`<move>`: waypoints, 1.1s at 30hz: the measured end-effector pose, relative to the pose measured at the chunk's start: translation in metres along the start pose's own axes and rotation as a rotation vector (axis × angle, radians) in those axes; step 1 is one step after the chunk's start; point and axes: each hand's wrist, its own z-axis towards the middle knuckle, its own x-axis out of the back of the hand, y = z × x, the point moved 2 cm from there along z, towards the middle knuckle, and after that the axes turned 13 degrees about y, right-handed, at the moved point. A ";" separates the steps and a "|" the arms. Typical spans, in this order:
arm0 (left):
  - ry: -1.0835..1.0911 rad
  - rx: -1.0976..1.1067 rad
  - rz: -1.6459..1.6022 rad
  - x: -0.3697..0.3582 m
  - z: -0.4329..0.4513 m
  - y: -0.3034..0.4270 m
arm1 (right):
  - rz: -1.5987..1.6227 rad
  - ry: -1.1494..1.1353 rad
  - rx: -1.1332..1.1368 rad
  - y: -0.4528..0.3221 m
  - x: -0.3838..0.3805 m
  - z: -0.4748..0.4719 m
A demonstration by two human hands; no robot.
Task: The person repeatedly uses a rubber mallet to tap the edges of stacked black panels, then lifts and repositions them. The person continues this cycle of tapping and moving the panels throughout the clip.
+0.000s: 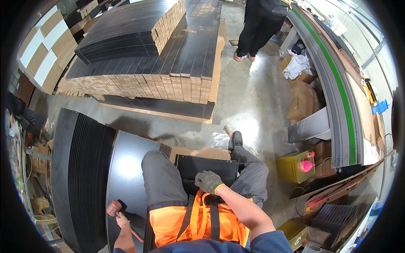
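Observation:
My left hand (122,220), bare, grips a mallet (114,208) with a reddish head by its handle, close to the head. The mallet is over a glossy black panel (129,167) beside my left leg. My right hand (208,182) wears a grey knit glove with a yellow cuff. Its fingers are curled above a dark panel (205,166) lying between my legs, with small holes near its far corners. Whether something small sits in the gloved fingers is hidden. An orange apron (171,224) with dark straps covers my lap.
Many black panels (85,177) stand on edge at the left. Ahead, black boards (190,57) are stacked on a pallet. Another person (262,28) stands beyond; a second (30,114) is at far left. To the right are a green-striped bench (341,104), cartons (302,101) and a yellow tin (292,167).

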 end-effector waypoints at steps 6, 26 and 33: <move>0.110 -0.093 0.255 -0.033 0.090 -0.056 | 0.209 -0.131 -0.166 -0.015 0.018 0.012; -2.440 -0.249 -1.174 0.309 -0.476 0.286 | 0.677 0.257 -0.257 0.035 -0.030 0.011; -2.423 -0.681 -1.149 0.282 -0.477 0.301 | 0.967 0.152 -0.420 0.029 -0.019 0.010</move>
